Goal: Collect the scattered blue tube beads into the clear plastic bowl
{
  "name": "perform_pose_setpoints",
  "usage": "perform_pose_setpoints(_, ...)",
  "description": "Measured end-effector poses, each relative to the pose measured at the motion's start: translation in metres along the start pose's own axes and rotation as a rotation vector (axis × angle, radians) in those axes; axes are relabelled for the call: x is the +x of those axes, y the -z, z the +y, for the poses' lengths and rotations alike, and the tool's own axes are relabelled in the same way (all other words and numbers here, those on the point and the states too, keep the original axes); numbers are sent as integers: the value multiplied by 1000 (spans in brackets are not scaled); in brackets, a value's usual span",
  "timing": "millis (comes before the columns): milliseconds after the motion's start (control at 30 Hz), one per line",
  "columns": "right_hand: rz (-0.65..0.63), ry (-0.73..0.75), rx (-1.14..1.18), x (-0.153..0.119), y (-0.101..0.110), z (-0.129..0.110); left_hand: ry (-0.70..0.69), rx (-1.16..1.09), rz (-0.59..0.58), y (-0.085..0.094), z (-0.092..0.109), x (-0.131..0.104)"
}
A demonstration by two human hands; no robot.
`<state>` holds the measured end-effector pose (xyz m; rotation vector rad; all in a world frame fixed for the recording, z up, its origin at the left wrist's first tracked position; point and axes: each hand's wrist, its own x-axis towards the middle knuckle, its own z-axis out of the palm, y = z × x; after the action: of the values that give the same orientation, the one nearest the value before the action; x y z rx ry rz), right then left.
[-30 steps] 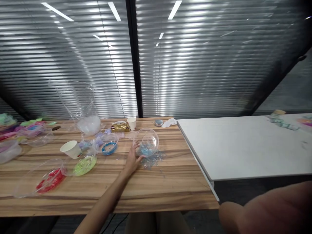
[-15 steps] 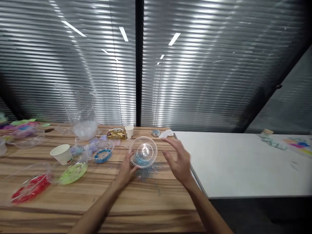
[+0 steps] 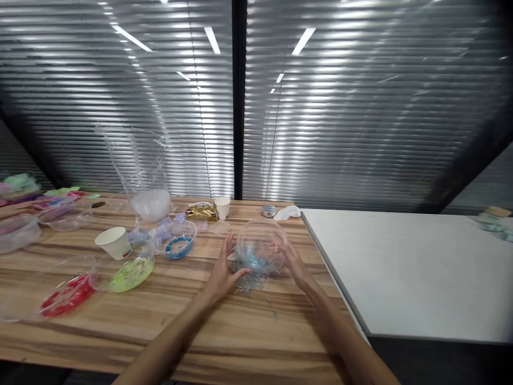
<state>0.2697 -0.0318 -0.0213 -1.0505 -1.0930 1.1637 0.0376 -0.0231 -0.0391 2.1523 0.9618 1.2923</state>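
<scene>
A clear round bowl (image 3: 261,243) with light blue pieces at its bottom is between my hands, above a scatter of small clear-blue pieces (image 3: 249,284) on the wooden table. My right hand (image 3: 290,259) has its fingers on the bowl's right side and seems to hold it; the bowl is blurred. My left hand (image 3: 225,272) is open at the bowl's left, thumb and fingers spread apart. Left of it stands a clear bowl with blue beads (image 3: 179,247).
Farther left are a paper cup (image 3: 114,243), a bowl of yellow-green pieces (image 3: 132,274), one of red pieces (image 3: 67,295) and a clear bag (image 3: 151,203). Behind stand a gold packet (image 3: 201,212) and another cup (image 3: 222,207). Another person's hand (image 3: 16,209) is at far left.
The bowl has tipped from facing me to a more upright pose. My right hand has come in against it, and my left hand has let go and spread its fingers. The view has shifted right.
</scene>
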Motion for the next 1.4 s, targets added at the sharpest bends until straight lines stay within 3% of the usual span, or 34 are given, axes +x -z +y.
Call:
perform_pose_setpoints(100, 208, 49, -82, 6, 15, 10, 8, 69, -101, -1, -2, -1)
perform_pose_setpoints(200, 384, 105, -237, 9, 28, 18, 7, 180, -285, 0, -8, -4)
perform_pose_setpoints(333, 521, 113, -346, 10, 38, 25, 28, 224, -394, 1, -12, -6)
perform_pose_setpoints(1067, 495, 115, -371, 3, 30, 22, 4, 135, -319, 7, -5, -1)
perform_pose_setpoints(1400, 488, 130, -418, 7, 31, 31, -40, 151, -382, 7, -1, 1)
